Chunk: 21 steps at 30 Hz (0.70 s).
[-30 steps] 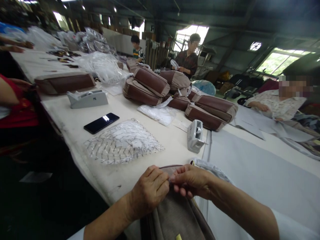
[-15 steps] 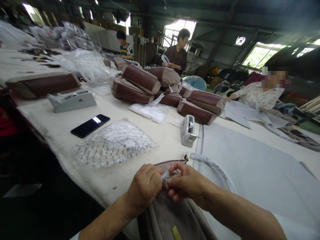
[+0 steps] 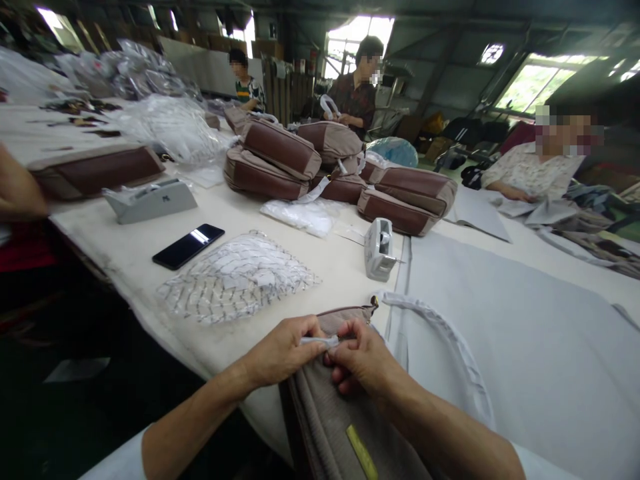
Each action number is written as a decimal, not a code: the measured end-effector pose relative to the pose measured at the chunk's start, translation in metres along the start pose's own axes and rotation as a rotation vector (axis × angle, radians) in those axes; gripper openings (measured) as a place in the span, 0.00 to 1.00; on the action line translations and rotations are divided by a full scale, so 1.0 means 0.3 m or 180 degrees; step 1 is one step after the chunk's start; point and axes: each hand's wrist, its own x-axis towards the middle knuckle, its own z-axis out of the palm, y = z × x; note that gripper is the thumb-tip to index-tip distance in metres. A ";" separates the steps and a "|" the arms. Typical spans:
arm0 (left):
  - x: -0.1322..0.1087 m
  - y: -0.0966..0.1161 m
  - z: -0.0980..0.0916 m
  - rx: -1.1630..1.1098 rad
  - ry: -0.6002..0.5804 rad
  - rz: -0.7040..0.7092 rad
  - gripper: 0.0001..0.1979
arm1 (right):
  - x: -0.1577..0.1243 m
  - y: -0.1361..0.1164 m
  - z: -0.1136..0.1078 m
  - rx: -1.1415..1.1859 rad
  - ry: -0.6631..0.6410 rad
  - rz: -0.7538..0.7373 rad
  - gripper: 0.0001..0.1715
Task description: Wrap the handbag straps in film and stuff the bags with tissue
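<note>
A taupe fabric handbag point(image 3: 325, 417) with dark brown trim lies in front of me at the table's edge, with a yellow tag point(image 3: 361, 452) on its side. Over the bag's top, my left hand point(image 3: 285, 350) pinches a narrow white strip point(image 3: 319, 341) between thumb and fingers. My right hand point(image 3: 363, 360) is closed at the strip's other end, its fingertips pressed together; they partly cover that end. Beside the bag, a handle wrapped in white point(image 3: 453, 327) curves out to the right from a gold-coloured ring point(image 3: 375, 301).
A clear patterned plastic bag point(image 3: 240, 277), a phone point(image 3: 189, 246) and two tape dispensers point(image 3: 155, 200) point(image 3: 380, 250) lie beyond my hands. Several brown-based bags point(image 3: 280, 150) are piled farther back. Grey sheeting point(image 3: 525, 333) covers the right side. Co-workers stand around the table.
My left hand has turned and drawn slightly leftward, so more of the white strip shows between my hands. An arm has come in at the left edge. The camera view has shifted slightly.
</note>
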 end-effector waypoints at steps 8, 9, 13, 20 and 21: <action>-0.007 -0.013 0.053 -0.0993 0.0494 -0.0657 0.13 | 0.004 0.075 0.037 -0.0269 0.0182 -0.0794 0.16; -0.008 -0.008 0.054 -0.1021 0.0535 -0.0701 0.13 | 0.005 0.083 0.038 -0.0433 0.0248 -0.0983 0.16; -0.009 0.006 0.059 -0.1300 0.0595 -0.0909 0.14 | 0.005 0.095 0.044 -0.1158 0.0504 -0.1715 0.15; -0.020 0.020 0.060 -0.1805 0.0596 -0.1250 0.20 | -0.001 0.091 0.020 -0.2016 0.0618 -0.2131 0.15; -0.021 0.021 0.058 -0.1813 0.0618 -0.1259 0.20 | -0.005 0.089 0.012 -0.2071 0.0627 -0.2193 0.17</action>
